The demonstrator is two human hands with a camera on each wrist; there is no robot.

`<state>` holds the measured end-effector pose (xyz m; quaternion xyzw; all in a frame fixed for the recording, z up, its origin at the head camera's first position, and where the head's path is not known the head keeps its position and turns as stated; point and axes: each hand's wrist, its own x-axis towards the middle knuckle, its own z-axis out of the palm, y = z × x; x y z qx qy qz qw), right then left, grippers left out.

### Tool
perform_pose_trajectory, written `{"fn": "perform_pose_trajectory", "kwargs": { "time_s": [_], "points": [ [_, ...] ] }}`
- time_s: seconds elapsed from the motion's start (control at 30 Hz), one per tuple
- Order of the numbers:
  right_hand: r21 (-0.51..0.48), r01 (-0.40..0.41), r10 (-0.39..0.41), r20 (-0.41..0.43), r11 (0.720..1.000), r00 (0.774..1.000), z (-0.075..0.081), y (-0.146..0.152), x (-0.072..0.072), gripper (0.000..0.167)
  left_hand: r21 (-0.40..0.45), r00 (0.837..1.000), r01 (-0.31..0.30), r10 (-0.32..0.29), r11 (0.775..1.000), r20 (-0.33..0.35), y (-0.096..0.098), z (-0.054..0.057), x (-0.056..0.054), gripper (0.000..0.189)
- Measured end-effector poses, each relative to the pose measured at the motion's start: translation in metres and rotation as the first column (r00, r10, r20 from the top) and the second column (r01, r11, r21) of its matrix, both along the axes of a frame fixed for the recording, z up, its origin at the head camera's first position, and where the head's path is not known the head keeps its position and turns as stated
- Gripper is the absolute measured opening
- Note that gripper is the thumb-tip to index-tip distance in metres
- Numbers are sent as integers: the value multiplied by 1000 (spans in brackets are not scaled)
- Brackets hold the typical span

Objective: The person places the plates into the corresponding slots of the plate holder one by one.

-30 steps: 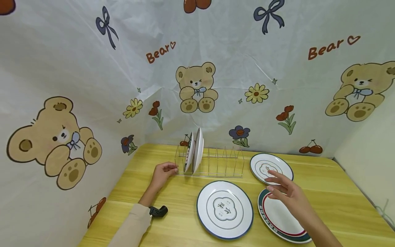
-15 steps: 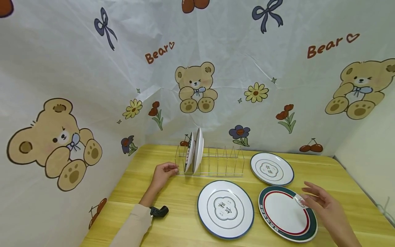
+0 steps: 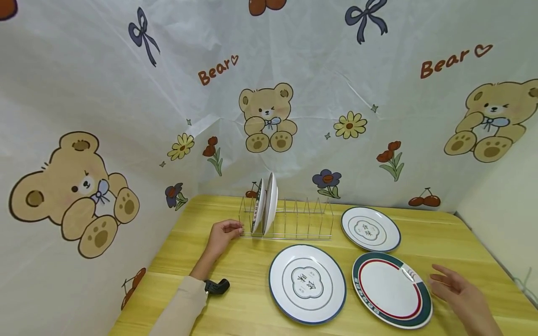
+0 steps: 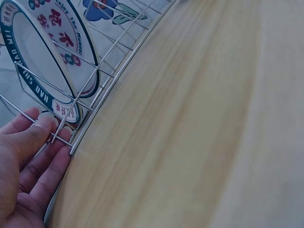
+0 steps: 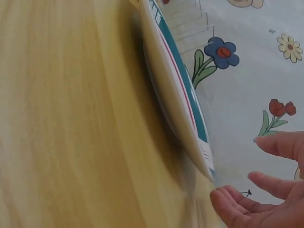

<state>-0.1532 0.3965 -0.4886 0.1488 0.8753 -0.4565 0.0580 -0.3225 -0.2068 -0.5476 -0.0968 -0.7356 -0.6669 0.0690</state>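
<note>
My left hand (image 3: 221, 239) pinches the left end of a wire dish rack (image 3: 294, 239), thumb and fingers around its corner wires in the left wrist view. Two plates stand upright in the rack's left slots; the nearer one in the left wrist view, a green-rimmed plate (image 4: 35, 52), has lettering on its rim. At the right, my right hand (image 3: 460, 296) hovers beside a green-rimmed plate with a red inner ring (image 3: 391, 291), holding nothing. Its fingers are loosely bent, with fingertips close to the plate's edge (image 5: 207, 172) in the right wrist view.
A white plate with a blue rim (image 3: 307, 305) lies in front of the rack. Another smaller blue-rimmed plate (image 3: 370, 240) lies to the rack's right. The wooden table (image 3: 239, 308) meets a bear-print cloth (image 3: 315, 56) behind and at the left.
My right hand has moved right and toward me, from above the plates to beyond the green-rimmed plate's right edge. My left hand stays on the rack.
</note>
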Motion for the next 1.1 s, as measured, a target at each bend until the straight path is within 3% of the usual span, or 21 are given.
{"fn": "perform_pose_trajectory", "kwargs": {
  "time_s": [0.17, 0.3, 0.57, 0.8, 0.87, 0.97, 1.03, 1.1],
  "points": [
    [-10, -63, 64, 107, 998, 992, -7, -1, -6, 83, 10, 1000, -1, 1, 1000, 6, -1, -1, 0, 16],
    [-29, -87, 90, 121, 996, 989, -13, -3, -9, 83, 15, 1000, -3, 3, 1000, 8, -1, -2, -1, 15],
    [62, -192, 183, 122, 979, 975, -18, 1, -11, 90, 21, 1000, 8, -9, 1000, 18, -1, -2, -2, 20],
    [-132, -230, 252, 183, 964, 950, -11, 3, -10, 82, 29, 1000, 13, -14, 999, 14, -1, 0, -1, 21],
    [-244, -267, 311, 164, 932, 936, -10, 6, -9, 73, 35, 1000, 10, -11, 999, 16, -1, 0, -1, 20],
    [-459, -328, 420, 111, 825, 900, -11, 13, -8, 56, 40, 1000, 7, -8, 999, 18, 0, -1, -2, 19],
    [-558, -342, 464, 90, 756, 881, -10, 15, -8, 55, 41, 1000, 10, -10, 999, 10, 0, -3, -3, 19],
    [-585, -345, 475, 79, 734, 876, -8, 13, -8, 56, 42, 1000, 15, -15, 999, 2, 0, -4, -4, 19]
  ]
}}
